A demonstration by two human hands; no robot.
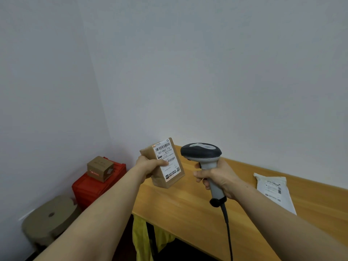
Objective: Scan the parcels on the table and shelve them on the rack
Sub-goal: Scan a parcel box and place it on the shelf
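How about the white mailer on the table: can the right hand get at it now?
Probably not yet: the right hand grips the scanner, so no fingers are free. The way itself looks open: the white mailer lies flat on the table beside that arm, uncovered.

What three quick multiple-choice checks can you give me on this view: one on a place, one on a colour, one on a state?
1. The white mailer bag lies:
A) on the wooden table
B) on the floor
C) on a rack

2. The crate under the small cardboard box is:
A) blue
B) red
C) green

3. The right hand:
A) hangs open
B) grips the scanner
C) presses flat on the tabletop

Answers:
1. A: the bag lies flat on the tabletop, to the right of the scanner.
2. B: the crate is plainly red.
3. B: its fingers curl round the scanner's handle, while the left hand holds the labelled parcel.
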